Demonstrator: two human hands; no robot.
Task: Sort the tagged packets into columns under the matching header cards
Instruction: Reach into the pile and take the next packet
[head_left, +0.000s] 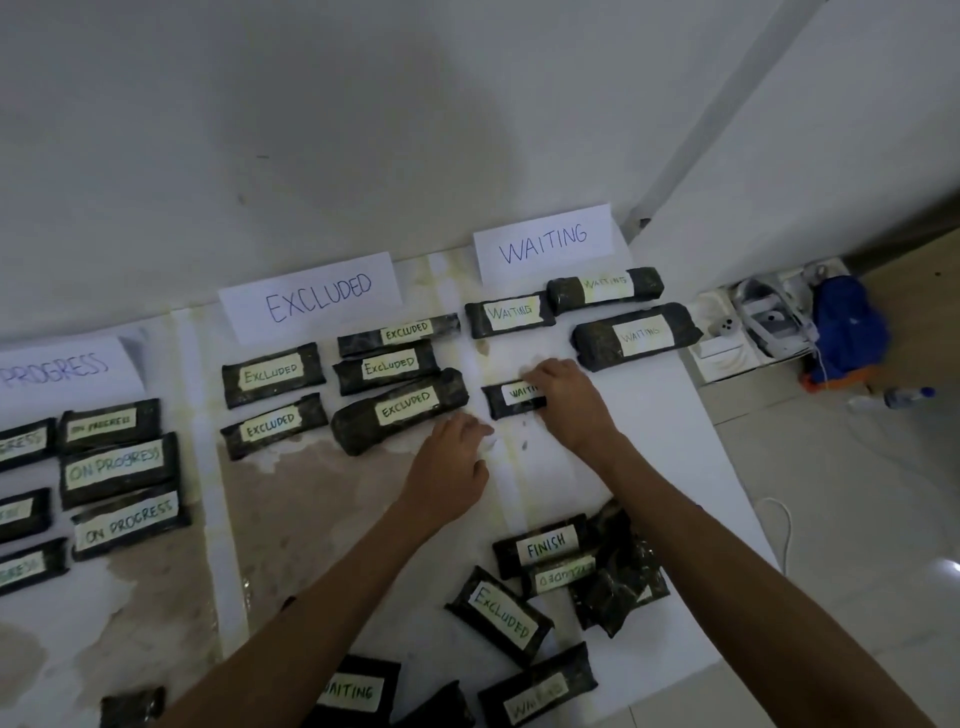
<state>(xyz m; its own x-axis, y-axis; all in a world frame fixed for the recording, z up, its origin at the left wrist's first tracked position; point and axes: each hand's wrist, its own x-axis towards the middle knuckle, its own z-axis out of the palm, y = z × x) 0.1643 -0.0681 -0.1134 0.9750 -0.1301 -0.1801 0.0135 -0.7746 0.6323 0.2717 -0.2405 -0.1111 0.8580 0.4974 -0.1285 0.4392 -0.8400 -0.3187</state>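
My right hand (563, 397) grips the right end of a black packet tagged WAITING (511, 399), which lies flat below the WAITING header card (543, 241). Three more WAITING packets (631, 335) sit under that card. My left hand (452, 465) rests on the sheet, fingers loosely curled, holding nothing, just right of the big EXCLUDED packet (400, 408). Several EXCLUDED packets lie under the EXCLUDED header card (314, 299). ON PROGRESS packets (119, 462) fill the left column under a partly seen header card (67, 371).
An unsorted heap lies near me: a FINISH packet (543, 545), an EXCLUDED packet (498, 613), two WAITING packets (353, 693) and untagged ones. The white sheet's right edge (727, 519) meets tiled floor. A power strip (727, 332), a blue bag (844, 332) and a bottle (893, 397) lie at right.
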